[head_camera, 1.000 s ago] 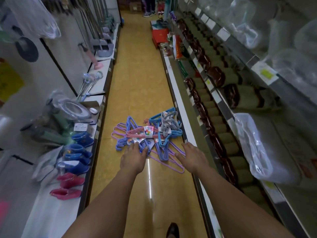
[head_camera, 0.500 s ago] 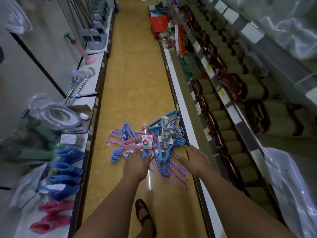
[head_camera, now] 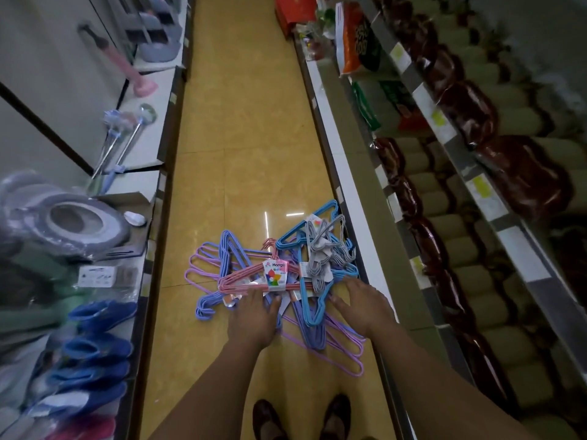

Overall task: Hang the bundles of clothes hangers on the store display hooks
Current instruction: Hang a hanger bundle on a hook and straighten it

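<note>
Several bundles of wire clothes hangers lie in a heap on the yellow aisle floor: a pink bundle (head_camera: 251, 277) with a paper label, a bright blue bundle (head_camera: 305, 290), a grey bundle (head_camera: 320, 249), and lilac hangers (head_camera: 203, 265) at the left. My left hand (head_camera: 254, 315) rests on the near edge of the pink bundle, thumb spread to the right. My right hand (head_camera: 362, 306) lies on the blue hangers at the heap's right side, fingers pointing left. Neither hand visibly grips anything. No display hooks are in sight.
A low left shelf carries small blue boots (head_camera: 95, 347) and a wrapped toilet seat (head_camera: 73, 223). Tiered right shelving (head_camera: 346, 192) holds brown-wrapped rolls (head_camera: 425, 246), its base touching the heap. My shoes (head_camera: 336, 417) stand just behind the hangers. The aisle runs on ahead.
The view has tilted down and closer to the heap, bringing my shoes into sight. Both hands stay on the hangers' near side; the heap has not moved.
</note>
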`<state>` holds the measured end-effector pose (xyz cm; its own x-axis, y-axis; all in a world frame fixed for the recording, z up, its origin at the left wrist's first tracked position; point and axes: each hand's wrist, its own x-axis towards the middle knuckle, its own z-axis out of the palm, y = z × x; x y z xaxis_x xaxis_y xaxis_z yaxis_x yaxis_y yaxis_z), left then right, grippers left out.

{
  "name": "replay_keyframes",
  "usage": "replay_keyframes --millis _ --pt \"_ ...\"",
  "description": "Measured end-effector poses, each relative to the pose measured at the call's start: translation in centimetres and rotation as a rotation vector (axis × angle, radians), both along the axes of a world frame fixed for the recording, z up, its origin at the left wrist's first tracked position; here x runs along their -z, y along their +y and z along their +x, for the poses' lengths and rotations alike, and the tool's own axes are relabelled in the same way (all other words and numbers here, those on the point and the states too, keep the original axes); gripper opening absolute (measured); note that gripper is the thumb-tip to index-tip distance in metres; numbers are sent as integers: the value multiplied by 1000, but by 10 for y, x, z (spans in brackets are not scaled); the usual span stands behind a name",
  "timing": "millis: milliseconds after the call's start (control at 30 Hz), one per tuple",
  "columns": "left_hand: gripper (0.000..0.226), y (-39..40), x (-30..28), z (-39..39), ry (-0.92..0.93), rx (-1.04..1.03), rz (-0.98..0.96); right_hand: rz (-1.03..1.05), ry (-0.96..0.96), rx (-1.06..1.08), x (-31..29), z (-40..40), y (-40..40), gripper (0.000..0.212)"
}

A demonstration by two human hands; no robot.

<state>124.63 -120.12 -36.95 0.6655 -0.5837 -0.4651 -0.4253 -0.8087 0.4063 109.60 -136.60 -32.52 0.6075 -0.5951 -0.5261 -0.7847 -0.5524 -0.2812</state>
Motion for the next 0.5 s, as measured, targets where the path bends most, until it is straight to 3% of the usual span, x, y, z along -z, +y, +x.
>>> replay_keyframes --millis 500 --pt "61 -85 279 24 48 35 18 15 65 -2 288 40 -66 63"
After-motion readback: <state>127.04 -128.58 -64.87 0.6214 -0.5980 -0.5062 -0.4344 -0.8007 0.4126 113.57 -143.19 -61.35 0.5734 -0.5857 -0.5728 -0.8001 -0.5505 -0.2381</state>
